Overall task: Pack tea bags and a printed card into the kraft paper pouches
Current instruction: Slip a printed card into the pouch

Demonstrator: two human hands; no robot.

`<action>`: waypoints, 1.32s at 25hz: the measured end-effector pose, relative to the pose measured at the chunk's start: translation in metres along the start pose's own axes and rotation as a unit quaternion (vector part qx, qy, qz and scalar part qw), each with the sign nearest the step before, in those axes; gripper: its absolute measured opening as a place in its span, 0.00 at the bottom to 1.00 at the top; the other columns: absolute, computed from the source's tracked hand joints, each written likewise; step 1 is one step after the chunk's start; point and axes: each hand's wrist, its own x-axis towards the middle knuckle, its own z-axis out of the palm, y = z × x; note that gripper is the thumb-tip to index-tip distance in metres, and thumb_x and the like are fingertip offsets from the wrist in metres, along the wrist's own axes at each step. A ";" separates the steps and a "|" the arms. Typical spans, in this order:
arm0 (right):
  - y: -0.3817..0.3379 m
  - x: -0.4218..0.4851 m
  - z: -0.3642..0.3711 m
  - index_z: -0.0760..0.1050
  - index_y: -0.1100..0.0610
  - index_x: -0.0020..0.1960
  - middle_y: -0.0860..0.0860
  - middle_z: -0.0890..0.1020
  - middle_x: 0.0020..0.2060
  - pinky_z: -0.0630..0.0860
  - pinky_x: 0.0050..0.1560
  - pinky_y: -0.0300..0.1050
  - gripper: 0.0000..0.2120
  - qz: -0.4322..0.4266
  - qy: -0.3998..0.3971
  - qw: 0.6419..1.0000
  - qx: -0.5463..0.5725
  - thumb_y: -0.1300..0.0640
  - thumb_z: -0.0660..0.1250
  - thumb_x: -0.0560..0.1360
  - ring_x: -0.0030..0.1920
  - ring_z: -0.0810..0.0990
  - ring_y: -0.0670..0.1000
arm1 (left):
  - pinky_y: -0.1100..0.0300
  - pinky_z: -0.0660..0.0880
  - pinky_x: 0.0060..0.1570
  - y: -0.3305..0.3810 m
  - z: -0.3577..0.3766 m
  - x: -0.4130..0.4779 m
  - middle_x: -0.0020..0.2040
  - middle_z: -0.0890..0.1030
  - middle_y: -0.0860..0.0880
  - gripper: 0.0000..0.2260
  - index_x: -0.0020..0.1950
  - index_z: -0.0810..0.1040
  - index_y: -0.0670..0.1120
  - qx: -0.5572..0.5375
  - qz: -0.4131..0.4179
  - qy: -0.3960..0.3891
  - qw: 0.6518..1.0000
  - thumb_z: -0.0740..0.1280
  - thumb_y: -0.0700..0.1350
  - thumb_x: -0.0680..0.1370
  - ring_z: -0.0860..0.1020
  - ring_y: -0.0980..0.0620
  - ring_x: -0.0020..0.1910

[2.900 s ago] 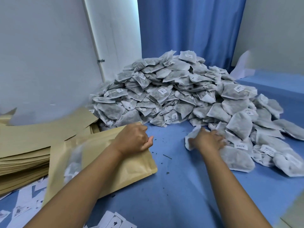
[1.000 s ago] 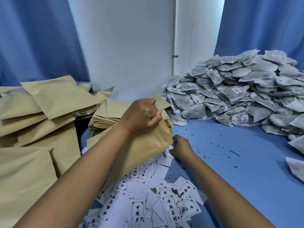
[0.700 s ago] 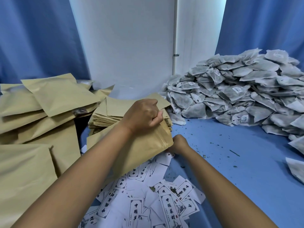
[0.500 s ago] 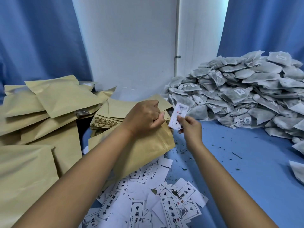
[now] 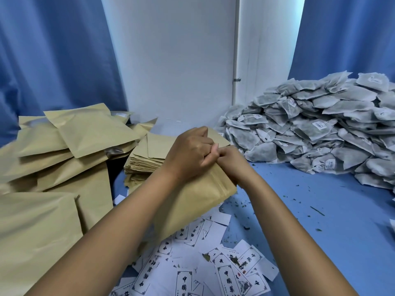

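Observation:
My left hand (image 5: 190, 150) grips the top edge of a kraft pouch (image 5: 192, 199), which hangs tilted over the blue table. My right hand (image 5: 235, 165) is right against it at the pouch's mouth, fingers curled and tucked in at the opening. The printed card it carried is hidden behind the fingers and the pouch edge. A big heap of grey tea bags (image 5: 320, 129) lies at the right. Loose printed cards (image 5: 226, 272) are scattered in front of me, under the pouch.
A neat stack of flat empty pouches (image 5: 147, 154) sits just behind my left hand. Bulging kraft pouches (image 5: 85, 129) are piled at the left. Tea crumbs dot the blue table (image 5: 310, 210). White wall and blue curtains close the back.
My right hand picked a card from the scattered pile, lifted it, and brought it to the pouch's mouth; the card is now out of sight. My left hand kept holding the pouch.

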 end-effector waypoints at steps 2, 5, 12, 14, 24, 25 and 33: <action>0.008 -0.003 -0.004 0.77 0.62 0.31 0.49 0.75 0.24 0.65 0.29 0.37 0.20 0.038 0.049 0.995 0.082 0.53 0.62 0.79 0.25 0.69 0.44 | 0.58 0.66 0.28 -0.005 0.000 0.000 0.22 0.70 0.46 0.20 0.24 0.72 0.39 0.036 -0.027 -0.015 0.999 0.59 0.39 0.76 0.70 0.46 0.29; 0.016 -0.014 -0.006 0.80 0.55 0.48 0.49 0.84 0.42 0.76 0.43 0.37 0.19 0.118 0.016 0.975 0.190 0.42 0.58 0.79 0.41 0.81 0.44 | 0.57 0.68 0.29 -0.007 0.010 -0.003 0.22 0.71 0.46 0.20 0.23 0.74 0.38 0.066 -0.043 -0.046 0.996 0.60 0.40 0.76 0.72 0.45 0.30; 0.033 -0.029 -0.012 0.75 0.53 0.49 0.49 0.82 0.44 0.77 0.41 0.40 0.16 0.212 -0.003 0.971 0.115 0.58 0.78 0.65 0.43 0.81 0.46 | 0.63 0.67 0.31 0.004 0.033 0.009 0.19 0.72 0.51 0.17 0.20 0.75 0.46 0.261 -0.007 -0.126 0.957 0.75 0.45 0.68 0.73 0.50 0.26; 0.028 -0.020 -0.016 0.73 0.62 0.59 0.55 0.81 0.52 0.80 0.49 0.48 0.24 0.211 0.022 0.956 0.203 0.64 0.77 0.65 0.47 0.82 0.52 | 0.63 0.69 0.34 -0.002 0.032 0.021 0.20 0.73 0.52 0.19 0.21 0.75 0.48 0.307 -0.004 -0.114 0.945 0.72 0.48 0.71 0.73 0.51 0.26; -0.002 0.022 -0.020 0.79 0.59 0.45 0.54 0.83 0.37 0.79 0.43 0.45 0.05 0.050 0.181 0.909 0.372 0.67 0.67 0.74 0.37 0.80 0.50 | 0.52 0.66 0.58 -0.033 0.011 0.065 0.46 0.80 0.47 0.17 0.47 0.79 0.46 0.270 -0.076 -0.149 0.948 0.57 0.56 0.80 0.77 0.47 0.50; -0.006 0.025 -0.024 0.79 0.59 0.44 0.51 0.82 0.33 0.78 0.36 0.41 0.05 0.034 0.187 0.907 0.375 0.66 0.67 0.74 0.33 0.80 0.48 | 0.51 0.62 0.64 -0.039 0.008 0.065 0.51 0.79 0.47 0.18 0.54 0.77 0.46 0.245 -0.090 -0.185 0.947 0.55 0.58 0.80 0.75 0.47 0.55; -0.017 0.034 -0.031 0.81 0.58 0.43 0.53 0.84 0.37 0.79 0.41 0.42 0.02 0.029 0.189 0.874 0.448 0.63 0.72 0.71 0.38 0.82 0.50 | 0.54 0.61 0.56 -0.044 -0.006 0.083 0.47 0.79 0.45 0.14 0.47 0.77 0.43 0.140 -0.131 -0.143 0.971 0.64 0.54 0.79 0.75 0.44 0.51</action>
